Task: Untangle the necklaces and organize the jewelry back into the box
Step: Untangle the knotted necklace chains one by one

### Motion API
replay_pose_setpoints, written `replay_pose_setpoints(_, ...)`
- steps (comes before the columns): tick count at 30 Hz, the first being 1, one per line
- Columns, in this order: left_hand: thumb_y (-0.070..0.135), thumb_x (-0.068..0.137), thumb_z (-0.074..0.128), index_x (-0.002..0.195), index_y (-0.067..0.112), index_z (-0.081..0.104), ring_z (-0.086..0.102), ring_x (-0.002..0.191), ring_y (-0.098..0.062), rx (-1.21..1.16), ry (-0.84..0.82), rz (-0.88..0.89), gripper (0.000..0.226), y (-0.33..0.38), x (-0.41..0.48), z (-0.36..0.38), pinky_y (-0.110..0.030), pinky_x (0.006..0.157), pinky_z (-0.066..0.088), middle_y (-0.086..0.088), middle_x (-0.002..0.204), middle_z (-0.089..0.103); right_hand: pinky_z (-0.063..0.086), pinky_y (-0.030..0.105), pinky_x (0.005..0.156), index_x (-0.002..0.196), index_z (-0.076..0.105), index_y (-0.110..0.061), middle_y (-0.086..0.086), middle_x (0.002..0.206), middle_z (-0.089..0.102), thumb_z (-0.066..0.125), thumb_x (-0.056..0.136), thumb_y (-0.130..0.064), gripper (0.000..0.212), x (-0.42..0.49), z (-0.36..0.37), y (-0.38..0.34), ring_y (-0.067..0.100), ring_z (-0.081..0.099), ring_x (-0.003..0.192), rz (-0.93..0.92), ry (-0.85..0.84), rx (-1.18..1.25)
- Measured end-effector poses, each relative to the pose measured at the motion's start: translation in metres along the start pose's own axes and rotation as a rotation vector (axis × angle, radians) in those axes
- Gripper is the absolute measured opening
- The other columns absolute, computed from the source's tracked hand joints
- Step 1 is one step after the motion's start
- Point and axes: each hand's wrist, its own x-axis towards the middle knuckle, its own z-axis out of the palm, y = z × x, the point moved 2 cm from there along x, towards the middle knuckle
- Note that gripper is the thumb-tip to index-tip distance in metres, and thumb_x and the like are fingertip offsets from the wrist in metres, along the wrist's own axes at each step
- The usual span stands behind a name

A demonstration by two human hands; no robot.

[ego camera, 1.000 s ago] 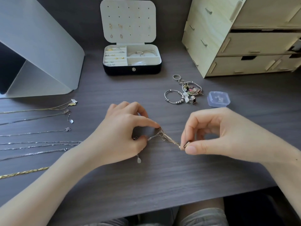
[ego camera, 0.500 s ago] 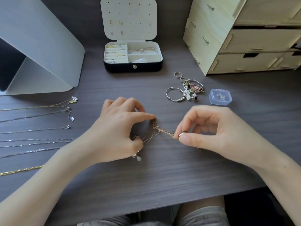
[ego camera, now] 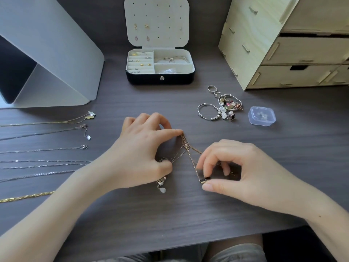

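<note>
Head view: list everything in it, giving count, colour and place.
tangled necklaces: one knot, gold and silver, desk centre
straightened chains: about seven, silver and gold, left
jewelry box: one, black, open, back centre
bracelets and rings: one pile, silver, right of centre
plastic case: one, clear, right
drawer unit: one, pale wood, back right
stand: one, grey, back left
desk: one, dark grey
left hand: holds the knot
right hand: pinches a chain from it

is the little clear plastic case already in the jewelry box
No, the clear plastic case sits on the table right of the loose bracelets, apart from the open jewelry box.
</note>
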Motion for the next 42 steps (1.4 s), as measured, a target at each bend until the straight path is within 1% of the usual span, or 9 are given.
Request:
replay_pose_setpoints(5, 0.053, 0.067, 0.039, 0.113, 0.035, 0.064, 0.046, 0.099, -0.015, -0.060, 0.054, -0.066, 0.055, 0.000, 0.002, 0.002, -0.024, 0.078, 0.016, 0.014, 0.102, 0.051, 0.034, 0.008, 0.073, 0.077, 0.061, -0.031, -0.019, 0.092, 0.061, 0.065, 0.071, -0.042, 0.013, 0.000, 0.001, 0.000, 0.005, 0.049, 0.087, -0.058, -0.058, -0.153)
replay_pose_setpoints(9, 0.057, 0.068, 0.043, 0.107, 0.034, 0.061, 0.050, 0.095, -0.014, -0.116, 0.116, -0.110, 0.049, 0.001, 0.005, 0.002, -0.027, 0.078, 0.022, 0.014, 0.094, 0.053, 0.034, 0.011, 0.067, 0.073, 0.063, -0.031, -0.013, 0.083, 0.064, 0.063, 0.074, -0.046, 0.015, 0.009, -0.010, -0.002, 0.003, 0.049, 0.075, -0.033, -0.008, -0.108)
replay_pose_setpoints(13, 0.052, 0.068, 0.049, 0.086, 0.033, 0.060, 0.053, 0.084, -0.015, -0.148, 0.159, -0.116, 0.028, 0.003, 0.010, 0.002, -0.031, 0.075, 0.026, 0.012, 0.086, 0.054, 0.034, 0.011, 0.062, 0.072, 0.064, -0.029, -0.021, 0.070, 0.059, 0.071, 0.079, -0.027, 0.010, 0.033, -0.018, 0.011, 0.005, 0.050, 0.067, 0.043, 0.156, -0.140)
replay_pose_setpoints(17, 0.038, 0.069, 0.061, 0.078, 0.036, 0.066, 0.051, 0.081, -0.014, -0.163, 0.132, -0.111, 0.011, 0.005, 0.014, 0.006, -0.024, 0.073, 0.027, 0.012, 0.080, 0.052, 0.035, 0.013, 0.064, 0.076, 0.063, -0.032, -0.024, 0.066, 0.053, 0.070, 0.081, -0.020, 0.014, 0.056, -0.016, 0.015, 0.005, 0.049, 0.071, 0.020, 0.079, -0.228)
replay_pose_setpoints(22, 0.041, 0.069, 0.048, 0.085, 0.044, 0.069, 0.048, 0.078, -0.011, -0.162, 0.115, -0.092, 0.026, 0.000, 0.011, 0.006, -0.021, 0.077, 0.027, 0.014, 0.081, 0.053, 0.033, 0.018, 0.065, 0.079, 0.060, -0.038, -0.022, 0.066, 0.054, 0.063, 0.075, -0.039, 0.005, 0.068, -0.011, 0.018, -0.002, 0.047, 0.074, 0.005, -0.008, -0.256)
replay_pose_setpoints(28, 0.038, 0.074, 0.055, 0.087, 0.046, 0.071, 0.045, 0.075, -0.011, -0.076, 0.148, -0.035, 0.022, -0.007, 0.006, -0.001, -0.032, 0.069, 0.027, 0.011, 0.082, 0.055, 0.030, 0.012, 0.064, 0.079, 0.061, -0.033, -0.019, 0.068, 0.055, 0.067, 0.078, -0.024, 0.010, 0.068, -0.009, 0.023, -0.002, 0.047, 0.076, 0.045, 0.006, -0.264)
replay_pose_setpoints(32, 0.022, 0.074, 0.058, 0.089, 0.043, 0.072, 0.046, 0.074, -0.012, -0.064, 0.179, 0.024, 0.029, -0.007, 0.006, -0.003, -0.029, 0.070, 0.023, 0.011, 0.083, 0.055, 0.033, 0.013, 0.063, 0.080, 0.061, -0.033, -0.019, 0.068, 0.056, 0.065, 0.079, -0.024, 0.010, 0.067, -0.010, 0.024, 0.001, 0.048, 0.074, 0.064, -0.010, -0.206)
replay_pose_setpoints(36, 0.012, 0.074, 0.042, 0.091, 0.042, 0.072, 0.047, 0.074, -0.015, -0.060, 0.142, 0.077, 0.047, -0.007, 0.005, -0.002, -0.030, 0.069, 0.024, 0.011, 0.086, 0.056, 0.034, 0.016, 0.057, 0.076, 0.061, -0.031, -0.013, 0.066, 0.059, 0.062, 0.081, -0.030, 0.005, 0.072, -0.012, 0.023, 0.004, 0.049, 0.063, 0.120, 0.026, -0.121)
replay_pose_setpoints(42, 0.008, 0.073, 0.036, 0.091, 0.044, 0.072, 0.048, 0.076, -0.017, -0.030, 0.110, 0.109, 0.054, -0.011, 0.006, -0.003, -0.030, 0.069, 0.022, 0.010, 0.087, 0.056, 0.032, 0.018, 0.056, 0.071, 0.059, -0.028, -0.013, 0.055, 0.055, 0.070, 0.077, -0.027, 0.012, 0.081, -0.008, 0.026, -0.002, 0.050, 0.059, 0.168, 0.036, -0.181)
